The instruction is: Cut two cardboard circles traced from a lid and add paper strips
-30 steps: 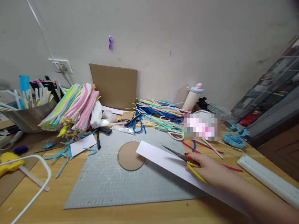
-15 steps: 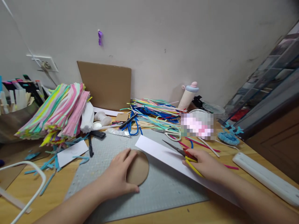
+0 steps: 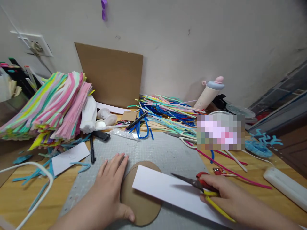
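My left hand (image 3: 107, 188) lies open along the left edge of a round piece of brown cardboard (image 3: 140, 203), thumb on its near part. A curved line near the round's top looks like a second layer under it. My right hand (image 3: 218, 195) grips scissors (image 3: 199, 183) with red and yellow handles, their blades pointing left. A long white paper strip (image 3: 160, 188) passes beneath the blades, its left end over the cardboard round. The strip's other end runs under my right hand; whether the fingers pinch it is unclear.
A grey cutting mat (image 3: 177, 153) covers the wooden table. Behind it lie white-handled scissors (image 3: 188, 139) and a heap of pipe cleaners (image 3: 168, 110). Thicker pipe cleaner bundles (image 3: 55, 105) stand left. A bottle (image 3: 208, 94) and cardboard sheet (image 3: 112, 75) are at the wall.
The view has tilted down and shifted. The paper strip and scissors have come left relative to the cardboard round, and the strip now overlaps it. My left hand's fingers have moved off its top to its left side.
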{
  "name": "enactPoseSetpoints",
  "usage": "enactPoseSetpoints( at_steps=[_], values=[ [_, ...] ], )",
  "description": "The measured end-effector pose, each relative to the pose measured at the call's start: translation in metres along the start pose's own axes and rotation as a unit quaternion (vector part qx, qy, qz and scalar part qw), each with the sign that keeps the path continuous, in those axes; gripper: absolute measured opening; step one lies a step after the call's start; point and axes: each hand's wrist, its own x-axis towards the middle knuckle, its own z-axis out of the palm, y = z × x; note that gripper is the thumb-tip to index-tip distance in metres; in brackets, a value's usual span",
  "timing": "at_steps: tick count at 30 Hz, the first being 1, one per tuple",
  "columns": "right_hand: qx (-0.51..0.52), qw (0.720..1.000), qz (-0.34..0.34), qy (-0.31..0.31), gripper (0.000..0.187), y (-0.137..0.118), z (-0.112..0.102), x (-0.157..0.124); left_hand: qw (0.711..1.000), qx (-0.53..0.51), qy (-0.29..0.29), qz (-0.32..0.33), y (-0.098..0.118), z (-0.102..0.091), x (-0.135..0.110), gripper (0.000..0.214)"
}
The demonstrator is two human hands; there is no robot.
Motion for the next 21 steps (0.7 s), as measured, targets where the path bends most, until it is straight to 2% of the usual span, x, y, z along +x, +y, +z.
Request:
enactPoseSetpoints(
  at_steps=[4, 10, 12, 15, 18, 21],
  values=[
    [-0.005, 1.000, 0.002, -0.019, 0.008, -0.016, 0.014, 0.005, 0.999, 0.009, -0.038, 0.016, 0.000, -0.005, -0.002, 0.137],
    [-0.026, 0.999, 0.018, -0.034, 0.008, -0.019, 0.024, 0.014, 0.996, -0.066, -0.055, -0.034, 0.011, -0.012, -0.003, 0.112],
    [-0.032, 0.998, 0.027, -0.039, 0.007, -0.016, 0.026, 0.014, 0.994, -0.093, -0.045, -0.045, 0.015, -0.011, -0.003, 0.096],
    [-0.041, 0.998, 0.035, -0.036, 0.007, -0.015, 0.028, 0.013, 0.991, -0.121, 0.002, -0.052, 0.019, -0.009, -0.004, 0.071],
    [-0.051, 0.998, 0.037, -0.026, 0.007, -0.016, 0.029, 0.012, 0.983, -0.171, 0.025, -0.064, 0.023, -0.011, -0.008, 0.056],
    [-0.053, 0.998, 0.035, -0.017, 0.005, -0.015, 0.030, 0.010, 0.957, -0.273, -0.030, -0.092, 0.024, -0.015, -0.012, 0.048]
  ],
)
